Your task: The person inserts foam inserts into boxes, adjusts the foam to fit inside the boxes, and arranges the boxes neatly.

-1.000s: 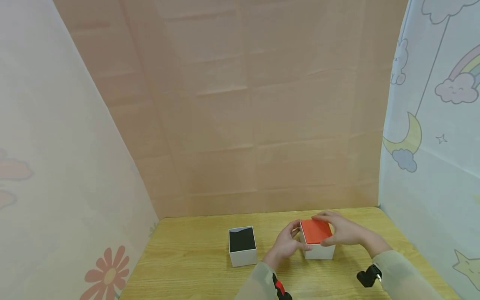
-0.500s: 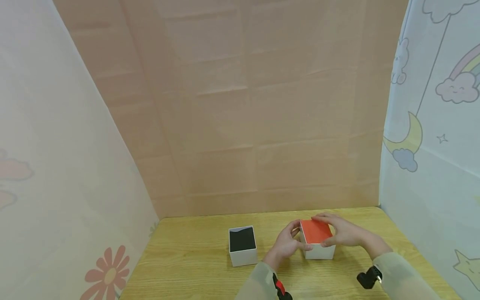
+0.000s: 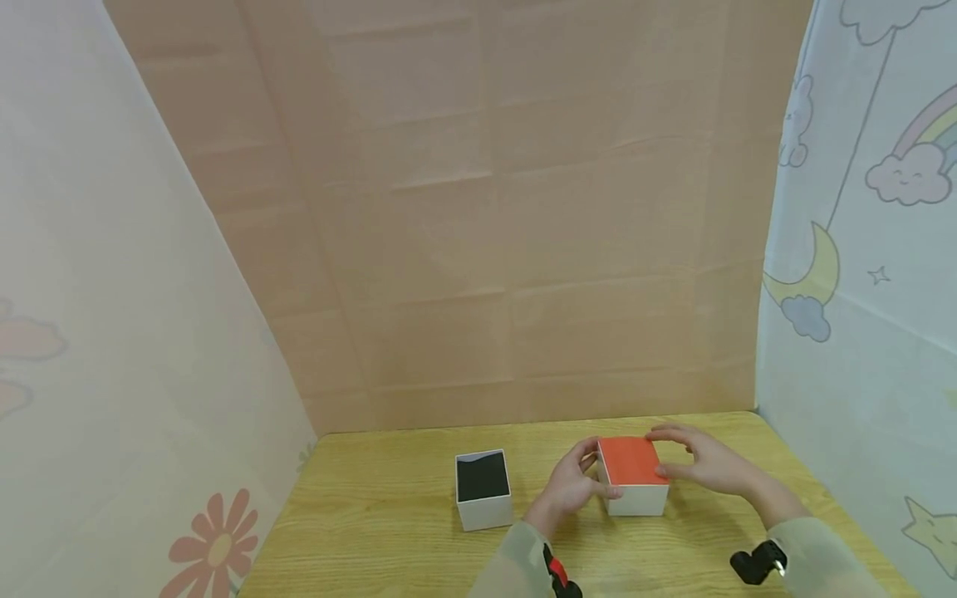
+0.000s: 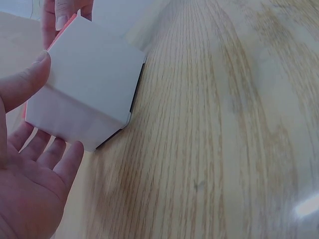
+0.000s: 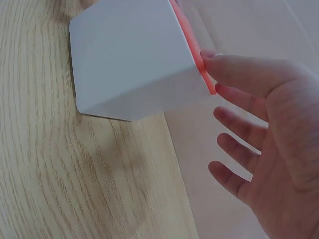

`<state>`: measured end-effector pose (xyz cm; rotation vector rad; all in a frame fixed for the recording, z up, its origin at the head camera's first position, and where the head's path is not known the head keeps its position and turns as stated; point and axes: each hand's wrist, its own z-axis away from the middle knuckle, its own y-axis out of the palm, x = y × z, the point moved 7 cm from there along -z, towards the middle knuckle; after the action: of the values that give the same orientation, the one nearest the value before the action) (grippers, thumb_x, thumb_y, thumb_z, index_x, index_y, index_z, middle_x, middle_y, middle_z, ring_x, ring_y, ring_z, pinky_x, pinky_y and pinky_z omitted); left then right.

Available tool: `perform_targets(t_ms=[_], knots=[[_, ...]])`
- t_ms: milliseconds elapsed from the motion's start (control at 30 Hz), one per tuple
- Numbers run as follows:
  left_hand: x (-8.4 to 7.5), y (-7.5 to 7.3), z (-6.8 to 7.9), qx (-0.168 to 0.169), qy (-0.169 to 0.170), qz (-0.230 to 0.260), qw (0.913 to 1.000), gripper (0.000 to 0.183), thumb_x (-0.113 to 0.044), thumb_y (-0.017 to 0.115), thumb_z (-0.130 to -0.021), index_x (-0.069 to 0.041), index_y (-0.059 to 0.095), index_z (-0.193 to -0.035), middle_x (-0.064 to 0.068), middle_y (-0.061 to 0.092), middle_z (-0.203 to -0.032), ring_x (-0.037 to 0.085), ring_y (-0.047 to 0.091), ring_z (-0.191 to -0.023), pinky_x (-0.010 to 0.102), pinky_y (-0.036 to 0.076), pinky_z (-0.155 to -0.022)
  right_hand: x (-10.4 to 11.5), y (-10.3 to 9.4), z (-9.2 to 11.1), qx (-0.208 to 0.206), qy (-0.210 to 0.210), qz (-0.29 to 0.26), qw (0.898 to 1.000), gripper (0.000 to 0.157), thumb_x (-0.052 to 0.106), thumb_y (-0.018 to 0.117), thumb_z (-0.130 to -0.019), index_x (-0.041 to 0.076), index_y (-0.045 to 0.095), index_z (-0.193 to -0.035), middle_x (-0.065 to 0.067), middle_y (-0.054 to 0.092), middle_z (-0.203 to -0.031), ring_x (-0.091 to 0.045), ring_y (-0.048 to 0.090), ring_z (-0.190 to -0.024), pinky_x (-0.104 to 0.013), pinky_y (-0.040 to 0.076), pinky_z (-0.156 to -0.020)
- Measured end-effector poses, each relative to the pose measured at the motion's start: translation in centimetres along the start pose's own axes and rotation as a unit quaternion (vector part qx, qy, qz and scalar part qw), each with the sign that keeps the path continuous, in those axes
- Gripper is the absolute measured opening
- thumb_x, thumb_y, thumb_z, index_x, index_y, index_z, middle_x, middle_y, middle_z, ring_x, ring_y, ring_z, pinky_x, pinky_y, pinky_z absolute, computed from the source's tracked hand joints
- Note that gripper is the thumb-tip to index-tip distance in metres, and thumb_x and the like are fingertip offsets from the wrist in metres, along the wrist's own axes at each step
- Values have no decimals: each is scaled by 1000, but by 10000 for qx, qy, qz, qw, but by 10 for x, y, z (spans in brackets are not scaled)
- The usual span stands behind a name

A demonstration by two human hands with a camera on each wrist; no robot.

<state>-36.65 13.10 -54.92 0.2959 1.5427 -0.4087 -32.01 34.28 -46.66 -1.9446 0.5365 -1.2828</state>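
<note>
A white box point(image 3: 637, 501) with a flat orange-red sheet point(image 3: 628, 461) across its top stands at the right of the table. My left hand point(image 3: 566, 488) holds the box from the left, thumb on the near face and fingers along the left side, as the left wrist view also shows. On the other side, my right hand point(image 3: 710, 465) has its thumb and index fingertip at the sheet's right edge. In the right wrist view the thumb lies on the sheet point(image 5: 192, 40), whose edge juts slightly past the box; the other fingers are spread beside it.
To the left stands a second white box point(image 3: 484, 513) with a black top surface point(image 3: 482, 476), set a little below the rim. Wood-grain table point(image 3: 374, 515) lies around both boxes. Brown paper point(image 3: 486, 249) hangs behind, and patterned sheets point(image 3: 860, 374) flank the sides.
My right hand has slid right, from over the orange-red sheet to its right edge, uncovering more of it. The left hand and both boxes stay where they were.
</note>
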Motion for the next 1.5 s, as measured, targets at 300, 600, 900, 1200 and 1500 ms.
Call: perform_targets(t_ms=[300, 600, 900, 1200, 1500], knots=[[-2, 0, 1, -11, -11, -6, 10000, 83, 1, 92, -80, -28, 58, -150, -9, 58, -150, 25, 52, -146, 52, 45, -116, -4, 2, -4, 110, 81, 225, 9997, 61, 32, 86, -92, 1, 65, -141, -28, 58, -145, -59, 49, -135, -75, 48, -96], [-3, 1, 1, 63, 98, -42, 9999, 83, 1, 91, -81, -25, 57, -152, -8, 57, -153, 27, 50, -147, 52, 45, -116, -2, 4, -8, 208, 224, 690, 9971, 57, 32, 89, -86, 8, 70, -134, -26, 59, -145, -58, 49, -135, -76, 46, -99], [-4, 0, 0, 43, 114, -6, 9999, 84, 3, 92, -80, -25, 58, -151, -9, 57, -152, 27, 50, -148, 53, 44, -117, 0, 5, -13, 325, 265, 866, 9954, 54, 28, 89, -83, 7, 73, -130, -29, 57, -145, -59, 49, -134, -75, 46, -99], [-2, 0, 0, 50, 75, -5, 10000, 84, 1, 92, -79, -25, 58, -152, -8, 57, -153, 28, 50, -147, 53, 45, -116, 18, 7, -22, -5, 78, 1166, 9932, 51, 30, 91, -84, 9, 75, -128, -27, 59, -145, -56, 52, -132, -73, 47, -101], [-2, 2, -1, 101, 93, 91, 9999, 82, 0, 92, -80, -27, 58, -151, -10, 58, -152, 26, 51, -147, 52, 45, -116, 29, 23, -35, 56, -53, 1100, 9939, 50, 37, 92, -83, 16, 78, -126, -21, 57, -147, -44, 56, -126, -54, 56, -91]])
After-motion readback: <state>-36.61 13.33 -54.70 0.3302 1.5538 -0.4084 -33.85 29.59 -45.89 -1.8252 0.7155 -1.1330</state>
